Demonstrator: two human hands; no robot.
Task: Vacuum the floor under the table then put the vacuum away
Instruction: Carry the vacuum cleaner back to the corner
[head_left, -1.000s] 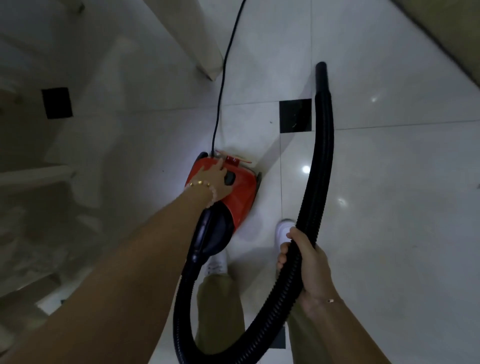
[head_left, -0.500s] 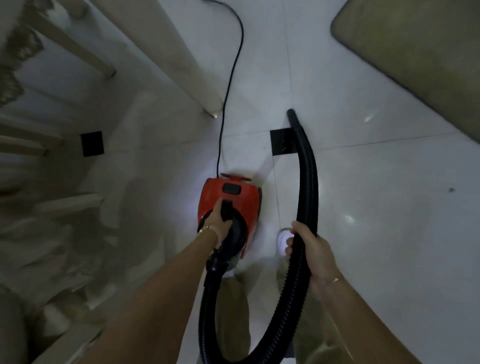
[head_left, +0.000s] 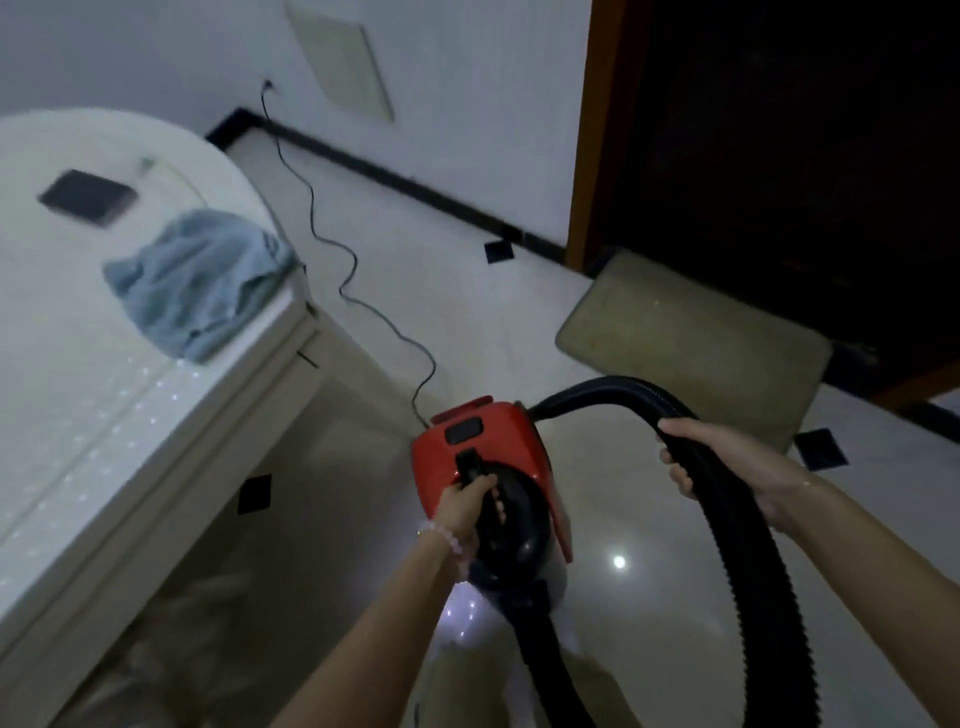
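The cord (head_left: 332, 244) runs from the vacuum (head_left: 498, 447) across the floor (head_left: 649, 597) to a wall socket (head_left: 267, 85). Carried off like this, it could pull taut, yank the plug or catch a foot. The hose (head_left: 753, 545) loops low and could snag too. The left hand (head_left: 465, 506) reaches forward, fingers (head_left: 497, 501) wrapped round the vacuum's top handle; the vacuum seems lifted, right of the worktop (head_left: 78, 338). The right hand (head_left: 727, 462) grips the hose from the side, forearm out.
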